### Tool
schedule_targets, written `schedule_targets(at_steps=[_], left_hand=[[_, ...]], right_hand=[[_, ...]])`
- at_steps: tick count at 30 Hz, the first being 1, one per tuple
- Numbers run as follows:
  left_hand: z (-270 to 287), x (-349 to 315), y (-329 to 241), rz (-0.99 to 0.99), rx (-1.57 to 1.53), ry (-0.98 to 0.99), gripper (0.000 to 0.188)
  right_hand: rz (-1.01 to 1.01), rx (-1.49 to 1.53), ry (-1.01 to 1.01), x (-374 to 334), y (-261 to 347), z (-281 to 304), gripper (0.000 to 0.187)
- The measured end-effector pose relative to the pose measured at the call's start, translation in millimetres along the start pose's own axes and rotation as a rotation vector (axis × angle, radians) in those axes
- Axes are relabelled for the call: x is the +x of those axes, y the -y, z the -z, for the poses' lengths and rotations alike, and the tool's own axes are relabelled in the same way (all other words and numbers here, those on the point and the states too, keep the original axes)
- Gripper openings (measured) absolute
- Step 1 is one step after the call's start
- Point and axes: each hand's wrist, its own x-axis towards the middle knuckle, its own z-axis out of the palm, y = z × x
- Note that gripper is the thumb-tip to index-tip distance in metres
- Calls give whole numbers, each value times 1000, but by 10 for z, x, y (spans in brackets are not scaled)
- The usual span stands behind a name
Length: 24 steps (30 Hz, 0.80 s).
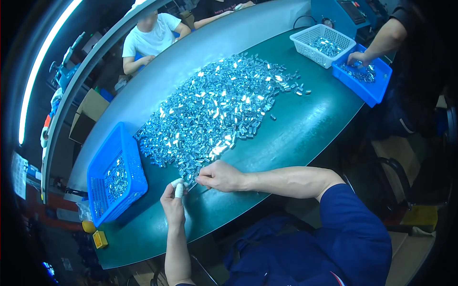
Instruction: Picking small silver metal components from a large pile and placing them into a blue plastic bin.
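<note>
Blue basket sits far left, some bits inside. Then the left hand, white-covered fingertips bunched close. Shiny metal pieces are heaped on the green table just beyond. Right hand's just beside the left, thumb against curled fingers; can't tell what either's gripping. Imo light fingertips, small moves, so nothing scatters.

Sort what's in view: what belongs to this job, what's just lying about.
In the job, apparently: small silvery pieces, white finger coverings, blue mesh basket, green tabletop, white basket, blue tray.
Apparently just lying about: small yellow box, cardboard box.
</note>
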Motion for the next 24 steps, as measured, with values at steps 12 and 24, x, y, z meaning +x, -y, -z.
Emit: schedule_targets(at_steps=[12, 24], left_hand=[[-174, -62, -70, 108, -347, -25, 14], [-347, -148, -88, 72, -407, -94, 13]], right_hand=[[97, 81, -242, 12, 63, 36, 29], [-53, 199, -121, -35, 39, 50, 36]])
